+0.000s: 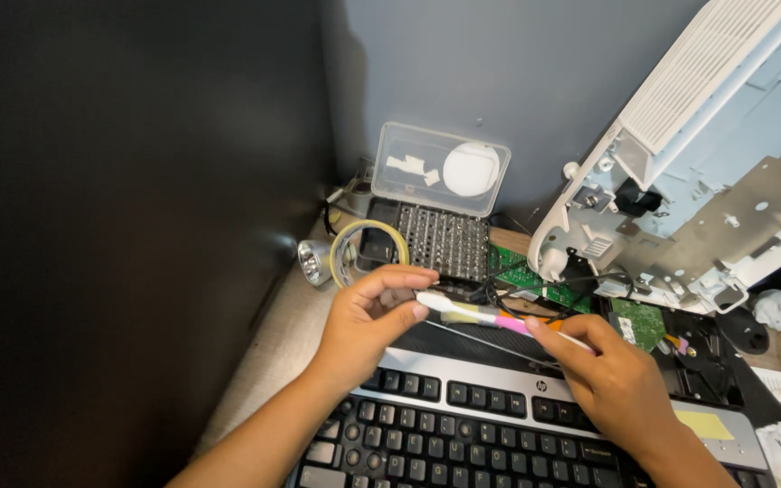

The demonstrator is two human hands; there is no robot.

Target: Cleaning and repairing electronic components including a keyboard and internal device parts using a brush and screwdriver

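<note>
- Left hand (368,321) sat above the top edge of the keyboard (463,425), fingers curled in, thumb and forefinger pinched on the white end of a thin tool (485,316).
- Right hand (612,380) lay over the keyboard's right upper part, thumb and fingers closed around the other end of the same tool; that end was mostly hidden under the fingers.
- The thin tool ran roughly level between the two hands, held clear of the keys. It was white at the left tip, with a yellowish band and then a pink band toward the middle. What kind of tool it was could not be told.
- Keyboard was black-keyed with a silver strip along the top; a yellow sticky note (704,425) was stuck on the strip at right.
- Just behind the hands stood an open bit case (436,239), its dark tray full of small bits, its clear lid (440,169) tipped up against the grey wall.
- A ring of clear tape (365,246) lay against the case's left side; a small shiny reflector lamp (315,262) sat just left of that.
- A green circuit board (531,280) and dark wires lay between the case and the right hand.
- A white plastic device housing (707,154) with a metal inner plate, opened up, leaned over the upper right of the desk.
- A dark panel filled the left of the view.
</note>
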